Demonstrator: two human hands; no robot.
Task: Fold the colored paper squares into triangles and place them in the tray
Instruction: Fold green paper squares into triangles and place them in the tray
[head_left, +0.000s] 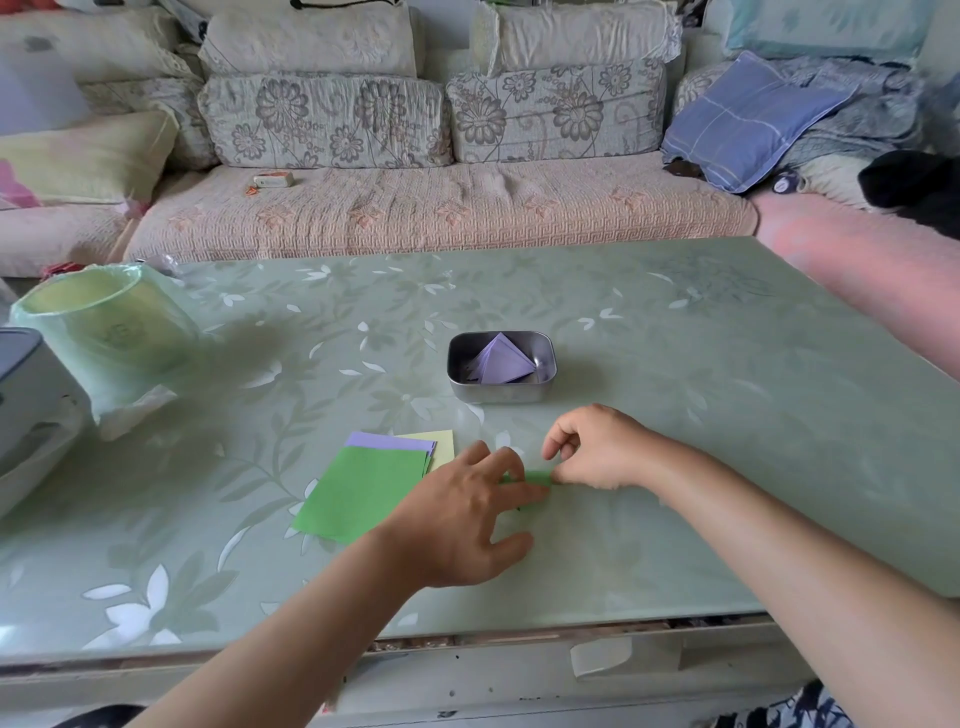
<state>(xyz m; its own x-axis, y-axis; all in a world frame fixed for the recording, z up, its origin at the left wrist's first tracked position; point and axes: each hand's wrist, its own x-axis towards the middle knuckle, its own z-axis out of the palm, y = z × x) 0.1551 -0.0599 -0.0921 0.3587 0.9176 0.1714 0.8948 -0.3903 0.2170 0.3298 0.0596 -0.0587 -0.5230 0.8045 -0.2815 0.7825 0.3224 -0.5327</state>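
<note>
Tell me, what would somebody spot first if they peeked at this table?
Two hands work near the front of the table: the left hand presses on a small green paper while the right hand pinches its edge. Just left of them lies a stack of paper squares, green on top with purple and yellow peeking out behind. Farther back sits a shiny metal tray holding purple triangles.

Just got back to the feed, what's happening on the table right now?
A person is folding a green paper: the left hand presses it to the table and the right hand pinches its edge. The metal tray holds purple triangles. A stack of squares, green on top, lies beside the left hand.
</note>
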